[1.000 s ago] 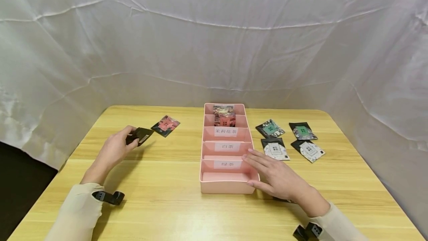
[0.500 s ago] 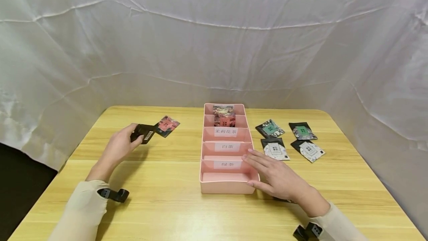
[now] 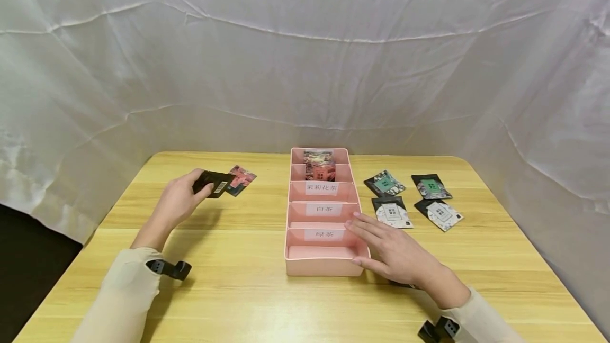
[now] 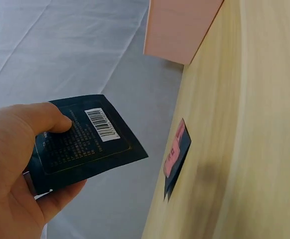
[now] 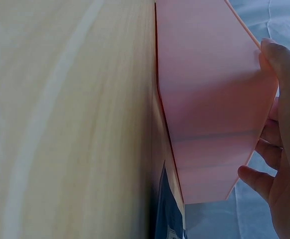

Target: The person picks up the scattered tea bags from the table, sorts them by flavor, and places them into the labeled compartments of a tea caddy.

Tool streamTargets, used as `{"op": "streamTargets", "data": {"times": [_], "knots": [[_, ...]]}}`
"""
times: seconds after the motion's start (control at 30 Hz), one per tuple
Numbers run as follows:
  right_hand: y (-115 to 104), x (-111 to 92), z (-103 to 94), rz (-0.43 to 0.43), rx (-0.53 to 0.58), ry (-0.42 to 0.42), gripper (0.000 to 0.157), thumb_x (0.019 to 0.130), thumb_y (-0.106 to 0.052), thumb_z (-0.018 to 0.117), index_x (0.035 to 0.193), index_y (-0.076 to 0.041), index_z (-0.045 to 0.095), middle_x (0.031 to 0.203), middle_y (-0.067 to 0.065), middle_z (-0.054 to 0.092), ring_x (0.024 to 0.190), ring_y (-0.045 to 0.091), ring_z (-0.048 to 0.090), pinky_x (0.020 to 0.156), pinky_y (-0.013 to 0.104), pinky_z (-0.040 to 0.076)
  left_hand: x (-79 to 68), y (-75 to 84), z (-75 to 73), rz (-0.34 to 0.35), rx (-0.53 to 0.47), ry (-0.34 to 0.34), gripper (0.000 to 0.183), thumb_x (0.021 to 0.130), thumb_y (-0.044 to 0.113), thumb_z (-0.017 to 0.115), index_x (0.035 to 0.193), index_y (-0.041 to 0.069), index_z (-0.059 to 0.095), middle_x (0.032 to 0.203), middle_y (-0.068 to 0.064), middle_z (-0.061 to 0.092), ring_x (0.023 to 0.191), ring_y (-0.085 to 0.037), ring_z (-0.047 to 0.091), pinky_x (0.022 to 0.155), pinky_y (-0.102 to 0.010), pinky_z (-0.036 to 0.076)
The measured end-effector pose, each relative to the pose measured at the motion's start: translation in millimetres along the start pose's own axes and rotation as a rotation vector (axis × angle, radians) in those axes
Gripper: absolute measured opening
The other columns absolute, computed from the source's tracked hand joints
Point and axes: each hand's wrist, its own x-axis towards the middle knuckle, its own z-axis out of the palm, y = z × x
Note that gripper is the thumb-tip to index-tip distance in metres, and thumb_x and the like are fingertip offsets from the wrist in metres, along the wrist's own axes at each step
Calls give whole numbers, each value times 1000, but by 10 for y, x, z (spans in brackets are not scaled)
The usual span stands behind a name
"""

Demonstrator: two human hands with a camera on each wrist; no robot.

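My left hand (image 3: 173,202) pinches a black tea sachet (image 4: 92,144) between thumb and fingers, its printed back with a barcode facing up. It is held above the table and partly overlaps a red-labelled tea sachet (image 3: 244,176) lying at the table's left. In the middle stands a long pink divider box (image 3: 324,267), several compartments deep, with Chinese labels on some dividers. Red-patterned sachets (image 3: 320,165) stand in its far compartments. My right hand (image 3: 395,250) rests on the box's right rim near the front corner, fingers reaching over the edge.
Right of the box lie two green-labelled sachets (image 3: 385,183) and two white-labelled sachets (image 3: 392,212). Another dark sachet (image 3: 405,284) shows partly from under my right hand. Pale cloth (image 3: 305,68) hangs behind the wooden table (image 3: 229,300).
My left hand has moved forward and to the right with the black sachet, which now covers part of the red-labelled one. My right hand and the box have stayed in place.
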Motion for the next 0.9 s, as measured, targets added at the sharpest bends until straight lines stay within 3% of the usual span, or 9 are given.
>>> {"op": "streamTargets", "data": {"times": [0.5,0.9], "knots": [[4,-1,13,7,-6,-6,65,96,-50,55,148,-14,43,152,11,40,141,25,35,107,50,39,192,180,49,-23,-64,-11,21,99,26,59,102,5,59,80,-11,62,63,-23,48,54,-32,37],[6,-8,17,6,-1,-2,65,96,-51,55,148,-14,43,152,12,40,141,25,34,107,50,39,377,358,93,-2,-86,-5,23,98,28,59,106,6,63,90,-13,67,72,-26,55,61,-37,45]]}}
